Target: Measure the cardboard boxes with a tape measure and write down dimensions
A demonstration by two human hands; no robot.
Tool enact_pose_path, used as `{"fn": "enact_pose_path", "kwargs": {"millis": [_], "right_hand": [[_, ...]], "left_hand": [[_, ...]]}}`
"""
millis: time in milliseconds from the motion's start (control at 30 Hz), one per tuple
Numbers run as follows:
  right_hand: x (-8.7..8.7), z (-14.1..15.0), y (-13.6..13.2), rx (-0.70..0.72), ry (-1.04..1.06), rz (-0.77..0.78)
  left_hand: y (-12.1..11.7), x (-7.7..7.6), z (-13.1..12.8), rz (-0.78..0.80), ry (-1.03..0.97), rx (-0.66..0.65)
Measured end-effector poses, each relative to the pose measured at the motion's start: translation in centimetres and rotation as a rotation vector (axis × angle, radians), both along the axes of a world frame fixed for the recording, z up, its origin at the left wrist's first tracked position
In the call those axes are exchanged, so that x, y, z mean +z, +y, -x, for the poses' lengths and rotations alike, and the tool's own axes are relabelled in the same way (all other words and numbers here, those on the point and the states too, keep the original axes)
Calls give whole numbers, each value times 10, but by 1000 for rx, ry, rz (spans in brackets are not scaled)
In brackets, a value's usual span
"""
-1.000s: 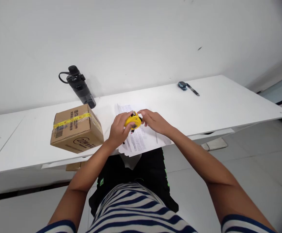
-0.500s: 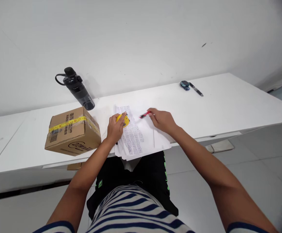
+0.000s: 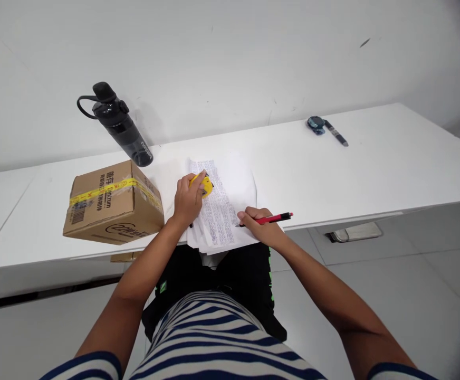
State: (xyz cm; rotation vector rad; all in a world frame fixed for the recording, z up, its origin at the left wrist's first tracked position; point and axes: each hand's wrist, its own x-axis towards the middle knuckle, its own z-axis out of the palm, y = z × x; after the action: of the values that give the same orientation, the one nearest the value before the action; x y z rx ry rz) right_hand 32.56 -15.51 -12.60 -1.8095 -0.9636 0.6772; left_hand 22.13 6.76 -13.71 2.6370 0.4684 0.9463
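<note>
While the left hand [image 3: 188,199] grips a yellow tape measure [image 3: 202,185] over papers [image 3: 230,211], right hand [image 3: 259,226] grips a red pen [image 3: 276,218]; white table [image 3: 293,169] beneath, pale wall [image 3: 230,63] beyond.

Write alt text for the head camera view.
The right hand holds a red pen over written papers while the left hand holds a yellow tape measure on them. A taped cardboard box and black bottle stand at left on the white desk.

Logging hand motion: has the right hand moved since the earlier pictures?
Yes, the right hand has moved toward the person, closer to the front edge of the table.
</note>
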Motion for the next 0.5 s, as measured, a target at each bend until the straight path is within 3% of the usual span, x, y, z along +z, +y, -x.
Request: {"fn": "enact_pose_path", "kwargs": {"millis": [233,500], "right_hand": [[2,5,2,4,-134,43],[-3,2,0,14,-92,45]], "left_hand": [[-1,0,0,47,9,0],[-2,2,0,69,0,-2]]}}
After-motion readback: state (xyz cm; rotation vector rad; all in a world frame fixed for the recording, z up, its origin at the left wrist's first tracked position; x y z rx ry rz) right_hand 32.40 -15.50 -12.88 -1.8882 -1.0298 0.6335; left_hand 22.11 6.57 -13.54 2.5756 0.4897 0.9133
